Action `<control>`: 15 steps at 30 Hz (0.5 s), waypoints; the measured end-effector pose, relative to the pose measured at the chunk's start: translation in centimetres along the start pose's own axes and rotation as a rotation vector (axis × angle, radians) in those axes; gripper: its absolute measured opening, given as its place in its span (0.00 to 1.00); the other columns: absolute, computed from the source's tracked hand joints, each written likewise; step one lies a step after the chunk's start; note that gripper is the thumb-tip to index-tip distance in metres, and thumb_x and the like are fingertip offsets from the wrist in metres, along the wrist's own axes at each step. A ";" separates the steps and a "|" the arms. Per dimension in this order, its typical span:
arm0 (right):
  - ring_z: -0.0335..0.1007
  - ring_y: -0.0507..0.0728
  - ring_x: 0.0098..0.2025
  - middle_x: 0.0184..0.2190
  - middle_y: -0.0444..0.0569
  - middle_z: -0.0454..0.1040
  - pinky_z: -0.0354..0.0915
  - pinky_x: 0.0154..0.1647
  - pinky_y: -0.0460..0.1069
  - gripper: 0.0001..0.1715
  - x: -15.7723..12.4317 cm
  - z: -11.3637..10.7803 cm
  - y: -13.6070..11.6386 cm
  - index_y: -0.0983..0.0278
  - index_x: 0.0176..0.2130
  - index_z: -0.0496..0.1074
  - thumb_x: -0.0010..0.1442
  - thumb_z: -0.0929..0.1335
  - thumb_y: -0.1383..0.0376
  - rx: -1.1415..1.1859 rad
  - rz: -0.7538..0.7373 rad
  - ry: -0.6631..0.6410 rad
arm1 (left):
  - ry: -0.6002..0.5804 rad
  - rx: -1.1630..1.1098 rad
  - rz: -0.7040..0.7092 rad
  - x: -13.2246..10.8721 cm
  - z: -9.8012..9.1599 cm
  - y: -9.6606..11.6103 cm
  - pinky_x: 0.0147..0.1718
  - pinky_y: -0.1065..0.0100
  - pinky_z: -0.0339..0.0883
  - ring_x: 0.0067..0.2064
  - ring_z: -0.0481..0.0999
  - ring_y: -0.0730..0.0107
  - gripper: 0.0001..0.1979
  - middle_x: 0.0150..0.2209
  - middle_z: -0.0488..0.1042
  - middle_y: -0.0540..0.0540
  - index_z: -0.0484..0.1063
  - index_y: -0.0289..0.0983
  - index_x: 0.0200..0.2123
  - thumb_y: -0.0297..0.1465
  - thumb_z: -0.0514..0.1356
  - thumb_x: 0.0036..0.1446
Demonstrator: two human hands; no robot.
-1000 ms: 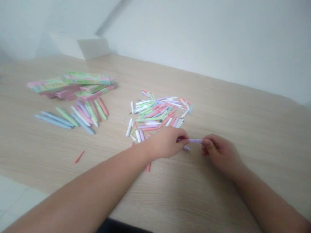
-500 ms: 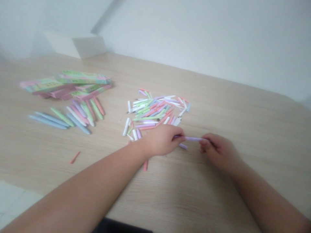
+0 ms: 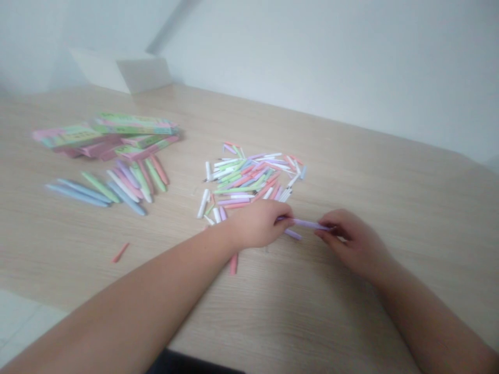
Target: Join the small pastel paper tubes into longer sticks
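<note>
A slim purple pen barrel (image 3: pixel 306 223) stretches between my two hands above the table. My left hand (image 3: pixel 261 223) pinches its left end, and that end is partly hidden in the fingers. At the other end, the thumb and fingertips of my right hand (image 3: pixel 353 241) are closed on it. Just behind and beside my left hand lies a loose heap of pastel pen parts (image 3: pixel 249 176) in white, green, pink, purple and blue. Another purple piece (image 3: pixel 293 235) rests on the table below the held barrel. A red-pink piece (image 3: pixel 233 264) lies by my left forearm.
On the left, several whole-looking pastel pens (image 3: pixel 125 189) lie side by side. Behind them is a stack of pink and green boxes (image 3: pixel 132 124). A white block-shaped object (image 3: pixel 144 72) stands by the wall. One small red part (image 3: pixel 120 253) lies alone near my left forearm.
My right hand has shifted slightly left along the purple barrel, and its fingers are bent differently, with a gap showing behind the fingertips. My left hand has barely moved.
</note>
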State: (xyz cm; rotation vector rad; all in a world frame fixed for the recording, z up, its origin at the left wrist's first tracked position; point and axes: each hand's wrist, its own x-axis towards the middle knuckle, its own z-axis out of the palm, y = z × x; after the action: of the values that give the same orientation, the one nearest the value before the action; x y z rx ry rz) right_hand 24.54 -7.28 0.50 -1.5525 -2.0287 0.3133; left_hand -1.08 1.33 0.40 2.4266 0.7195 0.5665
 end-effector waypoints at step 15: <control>0.76 0.57 0.30 0.30 0.45 0.80 0.68 0.29 0.51 0.12 -0.3 0.7 -1.3 0.57 0.45 0.76 0.68 0.67 0.54 -0.023 0.146 -0.089 | -0.012 0.005 0.018 0.0 -0.1 -0.1 0.37 0.66 0.63 0.40 0.76 0.66 0.15 0.39 0.79 0.46 0.78 0.39 0.44 0.39 0.53 0.69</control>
State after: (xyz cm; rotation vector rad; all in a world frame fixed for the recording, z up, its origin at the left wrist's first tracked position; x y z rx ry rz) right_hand 23.15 -7.84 0.52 -1.7328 -1.9957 0.4237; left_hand -1.18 1.44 0.44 2.4419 0.6955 0.5580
